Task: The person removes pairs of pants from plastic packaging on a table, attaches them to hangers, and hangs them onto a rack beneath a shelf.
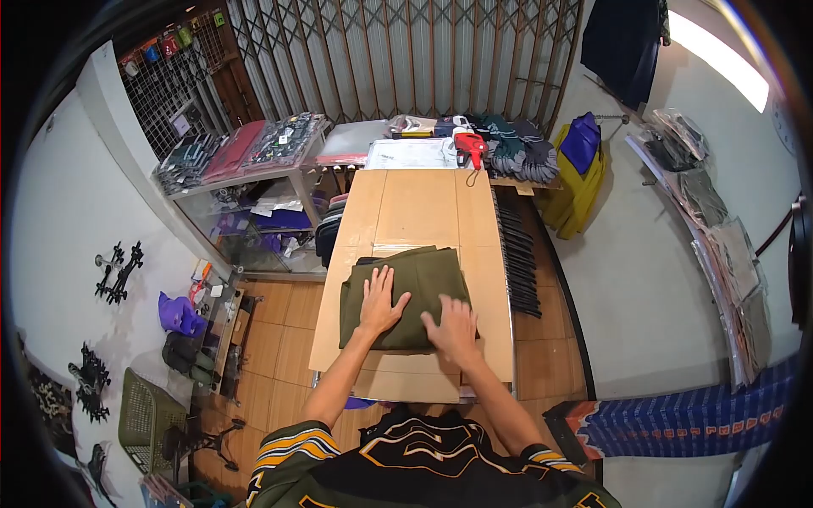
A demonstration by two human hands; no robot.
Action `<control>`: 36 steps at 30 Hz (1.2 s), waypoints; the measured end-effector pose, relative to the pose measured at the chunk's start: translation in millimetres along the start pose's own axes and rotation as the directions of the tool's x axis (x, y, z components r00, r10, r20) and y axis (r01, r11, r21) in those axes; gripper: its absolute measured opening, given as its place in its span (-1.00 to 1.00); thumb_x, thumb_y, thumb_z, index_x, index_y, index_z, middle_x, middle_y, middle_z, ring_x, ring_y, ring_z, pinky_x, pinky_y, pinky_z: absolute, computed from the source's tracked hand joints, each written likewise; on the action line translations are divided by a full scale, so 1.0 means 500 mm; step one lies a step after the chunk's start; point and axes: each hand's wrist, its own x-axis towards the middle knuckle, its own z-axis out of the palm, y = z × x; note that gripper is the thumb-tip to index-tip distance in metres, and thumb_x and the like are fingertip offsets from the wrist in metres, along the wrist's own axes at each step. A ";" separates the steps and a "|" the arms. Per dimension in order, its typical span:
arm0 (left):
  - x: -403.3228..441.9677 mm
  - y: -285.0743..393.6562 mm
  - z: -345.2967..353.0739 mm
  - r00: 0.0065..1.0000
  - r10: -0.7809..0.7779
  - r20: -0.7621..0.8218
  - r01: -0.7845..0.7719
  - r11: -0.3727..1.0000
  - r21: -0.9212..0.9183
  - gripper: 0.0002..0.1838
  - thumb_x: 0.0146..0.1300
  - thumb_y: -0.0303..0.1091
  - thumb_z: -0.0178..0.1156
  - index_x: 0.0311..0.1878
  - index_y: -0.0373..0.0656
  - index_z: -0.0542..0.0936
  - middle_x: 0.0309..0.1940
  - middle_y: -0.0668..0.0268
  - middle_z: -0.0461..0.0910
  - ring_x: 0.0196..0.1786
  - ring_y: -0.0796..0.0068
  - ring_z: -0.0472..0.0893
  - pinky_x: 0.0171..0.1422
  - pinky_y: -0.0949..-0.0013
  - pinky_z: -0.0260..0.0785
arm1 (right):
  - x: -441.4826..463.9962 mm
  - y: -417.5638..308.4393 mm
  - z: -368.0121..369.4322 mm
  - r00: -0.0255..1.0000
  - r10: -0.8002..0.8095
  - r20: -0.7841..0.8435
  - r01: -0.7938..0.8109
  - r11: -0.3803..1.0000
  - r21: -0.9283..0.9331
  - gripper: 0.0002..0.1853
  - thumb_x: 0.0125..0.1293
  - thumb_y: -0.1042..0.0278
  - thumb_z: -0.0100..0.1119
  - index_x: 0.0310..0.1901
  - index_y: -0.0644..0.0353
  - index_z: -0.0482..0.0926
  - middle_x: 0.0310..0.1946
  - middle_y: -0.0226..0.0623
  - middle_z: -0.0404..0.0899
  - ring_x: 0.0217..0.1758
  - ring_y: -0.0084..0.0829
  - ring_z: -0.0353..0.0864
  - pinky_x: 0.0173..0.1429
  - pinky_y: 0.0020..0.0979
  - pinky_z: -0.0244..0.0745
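While the left hand (383, 306) lay flat on the folded olive-green cloth (430, 275), its fingers were released and spread, pointing toward the far end. The right hand (455, 328), slightly blurred, was over the cloth's right side near the close corner, its fingers loosely bent and apart rather than clenched; whether they all touched the fabric could not be told. The cloth was on the near half of the tan surface (417, 207), with a dark edge of material (367, 260) showing at its far left corner. At the far end, a red-and-white device (468, 148) with a strap was beside a white sheet (408, 154). Dark folded garments (518, 146) were piled to the right of that device.
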 end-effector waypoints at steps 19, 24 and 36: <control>0.003 -0.025 -0.010 0.999 0.033 0.002 -0.032 0.998 -0.056 -0.11 0.40 0.18 0.10 0.55 -0.29 0.14 0.58 0.01 0.08 0.65 -0.09 -0.05 0.67 -0.15 -0.20 | 0.441 -0.050 0.221 0.892 0.087 0.443 0.039 0.963 -0.266 -0.44 0.32 0.15 0.06 0.38 -0.02 0.43 0.31 -0.07 0.46 0.38 -0.07 0.42 0.35 0.09 0.40; 0.014 -0.031 -0.012 0.999 0.039 -0.001 -0.039 0.997 -0.073 -0.12 0.39 0.17 0.13 0.54 -0.30 0.17 0.58 0.01 0.09 0.64 -0.09 -0.03 0.66 -0.15 -0.18 | 0.445 -0.066 0.210 0.908 0.107 0.404 -0.008 0.971 -0.240 -0.14 0.26 0.09 0.19 0.56 0.06 0.08 0.35 -0.04 0.42 0.39 -0.05 0.42 0.38 0.09 0.38; 0.055 -0.043 0.008 0.989 0.046 -0.139 -0.057 0.996 -0.075 -0.26 0.28 -0.04 0.24 0.46 -0.18 0.34 0.53 0.12 0.21 0.53 0.01 0.19 0.48 -0.09 0.10 | 0.221 -0.031 0.181 0.975 -0.122 -0.188 0.110 0.991 -0.069 -0.29 0.30 0.16 0.26 0.43 0.26 0.31 0.46 0.07 0.24 0.60 0.05 0.07 0.58 0.27 -0.13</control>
